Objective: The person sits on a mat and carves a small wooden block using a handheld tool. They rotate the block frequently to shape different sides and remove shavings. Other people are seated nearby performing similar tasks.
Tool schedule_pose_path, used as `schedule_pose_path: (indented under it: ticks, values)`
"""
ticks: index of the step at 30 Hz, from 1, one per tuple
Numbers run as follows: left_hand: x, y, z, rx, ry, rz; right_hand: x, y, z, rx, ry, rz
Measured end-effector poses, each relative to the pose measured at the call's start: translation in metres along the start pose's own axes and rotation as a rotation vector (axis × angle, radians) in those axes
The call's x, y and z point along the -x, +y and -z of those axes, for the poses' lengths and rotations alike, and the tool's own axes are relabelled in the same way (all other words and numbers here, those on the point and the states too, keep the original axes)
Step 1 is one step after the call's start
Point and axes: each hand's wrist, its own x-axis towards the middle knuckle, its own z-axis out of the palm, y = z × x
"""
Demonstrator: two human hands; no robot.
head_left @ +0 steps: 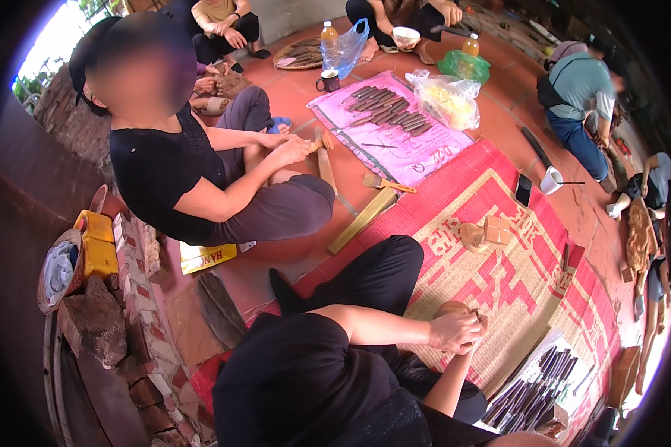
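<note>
My two hands are close together over my lap, beside the woven mat. My left hand (450, 331) is closed around a rounded brown piece (452, 307), apparently wood, whose top edge shows above the fingers. Pressed up against it, my right hand (476, 339) is closed too; whatever is in its fingers is hidden. On the mat ahead, a carved wooden lump (472, 237) lies beside a small block of light brown cubes (497, 230). Many dark-handled carving tools (538, 387) rest on a plastic sheet to my right.
A person (194, 156) sits cross-legged at the left, working with both hands. Beyond the red patterned mat (529, 290) lies a pink sheet (432, 162) with rows of tools. A brush (389, 183), a phone (523, 190) and a white cup (551, 181) are around the mat.
</note>
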Motion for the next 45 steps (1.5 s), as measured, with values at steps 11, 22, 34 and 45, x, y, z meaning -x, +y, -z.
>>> schedule_pose_path:
  ticks: [11, 22, 34, 45]
  values:
    - [0.012, -0.003, -0.001, -0.019, -0.195, 0.018, -0.013, -0.046, 0.005, -0.258, -0.138, -0.702]
    - [-0.001, -0.001, 0.007, -0.162, -0.188, -0.077, -0.036, -0.084, 0.002, -0.266, -0.182, -0.778]
    - [0.019, 0.007, 0.018, -0.031, -0.189, -0.043, -0.034, -0.087, 0.012, -0.151, -0.106, -0.787]
    - [0.022, 0.003, 0.017, 0.000, -0.171, -0.040, -0.039, -0.076, 0.005, -0.064, 0.003, -0.825]
